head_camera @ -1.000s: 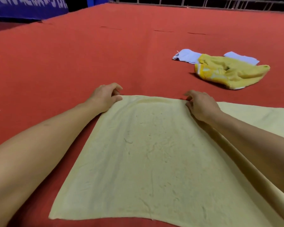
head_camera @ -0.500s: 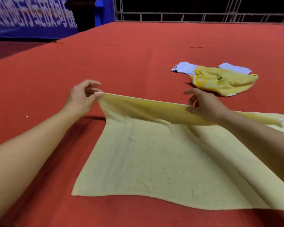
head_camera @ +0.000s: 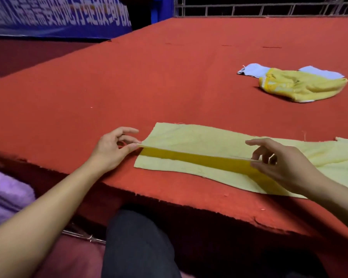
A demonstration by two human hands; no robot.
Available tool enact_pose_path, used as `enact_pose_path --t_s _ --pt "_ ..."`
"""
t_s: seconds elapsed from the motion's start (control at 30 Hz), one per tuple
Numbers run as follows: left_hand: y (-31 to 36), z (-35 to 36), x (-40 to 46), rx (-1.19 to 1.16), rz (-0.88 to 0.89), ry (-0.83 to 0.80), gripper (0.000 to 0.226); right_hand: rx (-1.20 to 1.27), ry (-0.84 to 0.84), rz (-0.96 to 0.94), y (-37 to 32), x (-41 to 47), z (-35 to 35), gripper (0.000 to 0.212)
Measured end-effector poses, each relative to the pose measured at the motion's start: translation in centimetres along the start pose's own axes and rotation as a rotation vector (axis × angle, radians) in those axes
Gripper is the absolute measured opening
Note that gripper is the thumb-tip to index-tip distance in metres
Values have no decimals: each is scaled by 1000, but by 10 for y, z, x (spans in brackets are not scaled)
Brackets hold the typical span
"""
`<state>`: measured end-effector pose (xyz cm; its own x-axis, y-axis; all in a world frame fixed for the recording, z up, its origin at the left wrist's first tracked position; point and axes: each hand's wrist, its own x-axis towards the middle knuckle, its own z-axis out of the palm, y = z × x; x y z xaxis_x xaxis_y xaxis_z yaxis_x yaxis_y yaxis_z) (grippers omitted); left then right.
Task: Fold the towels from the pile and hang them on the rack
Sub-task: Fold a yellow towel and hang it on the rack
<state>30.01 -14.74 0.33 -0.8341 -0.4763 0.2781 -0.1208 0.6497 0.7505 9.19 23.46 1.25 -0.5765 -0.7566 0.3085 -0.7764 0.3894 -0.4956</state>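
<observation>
Folded toward the near table point(head_camera: 129, 81) edge, the towel point(head_camera: 199, 137) hangs between left hand point(head_camera: 111, 149) and right hand point(head_camera: 279, 165), both pinching its upper edge.

red-covered table point(head_camera: 169, 81), pale yellow towel point(head_camera: 199, 137), towel pile point(head_camera: 293, 85)

Pale yellow rectangular cloth towel point(head_camera: 199, 137) lies on the red surface nr its front edge, folded lengthwise, top layer's near edge lifted. Pile behind at right, well apart: crumpled bright yellow towel point(head_camera: 301, 87) atop flat light blue towel point(head_camera: 251, 70).
</observation>
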Motion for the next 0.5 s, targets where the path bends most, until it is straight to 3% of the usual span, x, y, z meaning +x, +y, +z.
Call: enact_pose_path --t_s 0.17,0.5 --pt "-8 -3 -23 46 -8 -63 39 -26 -15 -70 1 -17 5 59" --pt "-7 5 -35 149 50 -111 33 -35 -44 -30 8 -36 6 55"
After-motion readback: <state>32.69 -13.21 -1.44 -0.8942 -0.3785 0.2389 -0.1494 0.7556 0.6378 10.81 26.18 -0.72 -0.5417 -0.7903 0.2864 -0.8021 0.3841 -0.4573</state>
